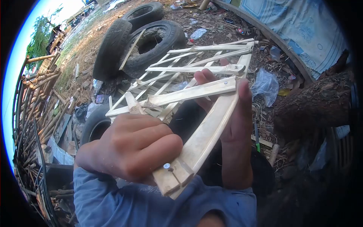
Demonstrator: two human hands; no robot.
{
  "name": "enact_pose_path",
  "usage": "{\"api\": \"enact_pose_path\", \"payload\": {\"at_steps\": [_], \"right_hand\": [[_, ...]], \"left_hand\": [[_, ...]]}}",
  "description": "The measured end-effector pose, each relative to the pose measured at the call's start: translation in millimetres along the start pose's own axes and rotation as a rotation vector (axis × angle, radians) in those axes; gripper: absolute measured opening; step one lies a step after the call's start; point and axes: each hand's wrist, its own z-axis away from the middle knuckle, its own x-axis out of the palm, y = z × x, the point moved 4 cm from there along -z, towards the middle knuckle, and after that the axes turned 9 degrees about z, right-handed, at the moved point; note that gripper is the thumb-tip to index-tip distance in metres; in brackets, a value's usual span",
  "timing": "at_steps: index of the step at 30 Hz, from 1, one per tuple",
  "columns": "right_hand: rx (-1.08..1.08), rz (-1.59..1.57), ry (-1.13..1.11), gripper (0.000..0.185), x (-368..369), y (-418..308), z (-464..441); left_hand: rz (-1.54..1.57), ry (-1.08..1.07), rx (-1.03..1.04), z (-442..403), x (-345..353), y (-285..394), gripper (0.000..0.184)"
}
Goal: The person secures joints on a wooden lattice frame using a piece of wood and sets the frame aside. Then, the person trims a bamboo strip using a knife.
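Note:
A lattice of pale, split bamboo strips (211, 121) stretches away from my body, with strips crossing one another and fastened at the joints by small nails (166, 165). My left hand (141, 143) is closed in a fist around the lattice near its closest end, beside a nailed joint. On the right, my right hand (235, 113) holds the lattice from beneath. Its thumb stands up along the outer edge and its fingertips show behind a crossing strip. Parts of both hands' grips are hidden by the strips.
Several old tyres (160, 34) lie beyond the lattice. Stacked bamboo poles (41, 87) line the left side. A thick log (314, 106) and a blue patterned cloth (291, 26) are on the right. Plastic litter (266, 85) and a green-handled knife (257, 145) lie on the ground.

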Motion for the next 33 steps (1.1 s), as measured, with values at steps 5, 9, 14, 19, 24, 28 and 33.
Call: {"api": "enact_pose_path", "payload": {"at_steps": [5,9,14,19,24,28,33], "right_hand": [[-0.139,0.215,-0.091,0.086,20,-47,-24],[-0.263,0.342,-0.163,0.078,-2,-86,-71],[-0.422,0.415,-0.137,0.07,-114,-130,-133],[-0.103,0.576,0.392,0.064,-267,-139,-113],[0.352,0.965,0.84,0.053,-370,-151,4],[0.6,1.326,0.896,0.048,-419,-140,48],[0.469,1.945,0.937,0.067,-437,-115,24]], "left_hand": [[-0.192,0.121,0.197,-31,-9,1,0.04],[-0.176,0.124,0.429,-64,3,-53,0.033],[-0.123,0.08,0.619,-122,79,-178,0.029],[0.005,0.045,0.595,-155,197,-271,0.027],[0.099,-0.119,0.46,-137,335,-343,0.023],[0.155,-0.155,0.482,-140,388,-330,0.025],[0.129,-0.113,0.47,-154,438,-331,0.024]]}}
